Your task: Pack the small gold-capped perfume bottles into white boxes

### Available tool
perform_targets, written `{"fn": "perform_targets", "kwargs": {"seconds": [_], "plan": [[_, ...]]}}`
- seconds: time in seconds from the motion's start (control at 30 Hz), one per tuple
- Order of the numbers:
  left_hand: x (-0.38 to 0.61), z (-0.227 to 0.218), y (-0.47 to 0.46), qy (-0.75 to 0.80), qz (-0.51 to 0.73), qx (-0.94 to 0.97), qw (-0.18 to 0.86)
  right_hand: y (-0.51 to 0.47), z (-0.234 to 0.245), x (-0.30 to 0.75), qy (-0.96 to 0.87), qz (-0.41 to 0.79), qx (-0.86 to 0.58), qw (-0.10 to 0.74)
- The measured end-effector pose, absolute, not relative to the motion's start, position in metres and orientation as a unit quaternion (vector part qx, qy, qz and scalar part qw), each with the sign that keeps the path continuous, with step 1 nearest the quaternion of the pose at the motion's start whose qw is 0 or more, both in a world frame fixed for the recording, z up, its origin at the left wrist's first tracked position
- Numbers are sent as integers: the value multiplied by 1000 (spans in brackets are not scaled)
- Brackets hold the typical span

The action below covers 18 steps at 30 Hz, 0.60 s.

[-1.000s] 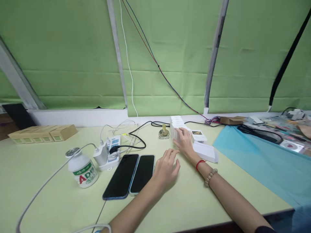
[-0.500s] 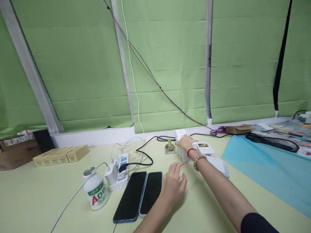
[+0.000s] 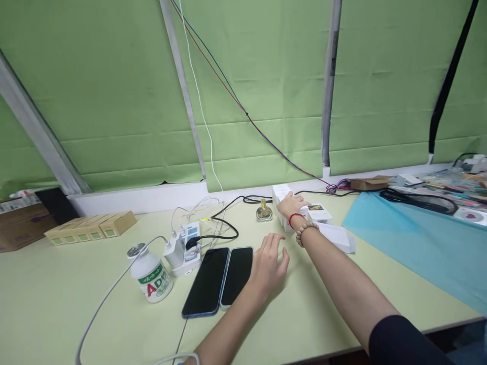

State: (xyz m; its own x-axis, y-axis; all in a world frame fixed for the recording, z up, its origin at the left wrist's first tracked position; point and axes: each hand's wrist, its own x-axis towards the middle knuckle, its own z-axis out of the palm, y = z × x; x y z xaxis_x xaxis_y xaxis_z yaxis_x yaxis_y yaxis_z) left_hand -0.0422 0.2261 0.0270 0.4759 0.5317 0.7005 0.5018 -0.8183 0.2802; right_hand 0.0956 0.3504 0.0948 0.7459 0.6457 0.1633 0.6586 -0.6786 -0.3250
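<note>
Green tabletop (image 3: 57,314): "AD"-lettered bottle (image 3: 152,278), right hand (image 3: 291,204) on white boxes (image 3: 280,192).

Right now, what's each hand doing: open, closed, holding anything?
Left hand: open, fingers spread, holding nothing, beside the phones.
Right hand: laid on the white boxes; whether it grips one cannot be told.
</note>
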Motion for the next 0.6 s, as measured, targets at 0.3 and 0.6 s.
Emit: {"fn": "perform_targets", "kwargs": {"seconds": [0.3, 0.6], "plan": [[-43, 29, 223, 305, 396, 866, 22, 317, 84, 106, -470, -99, -818, 316], [-42, 29, 225, 302, 392, 869, 22, 287, 62, 109, -507, -202, -759, 356]]}}
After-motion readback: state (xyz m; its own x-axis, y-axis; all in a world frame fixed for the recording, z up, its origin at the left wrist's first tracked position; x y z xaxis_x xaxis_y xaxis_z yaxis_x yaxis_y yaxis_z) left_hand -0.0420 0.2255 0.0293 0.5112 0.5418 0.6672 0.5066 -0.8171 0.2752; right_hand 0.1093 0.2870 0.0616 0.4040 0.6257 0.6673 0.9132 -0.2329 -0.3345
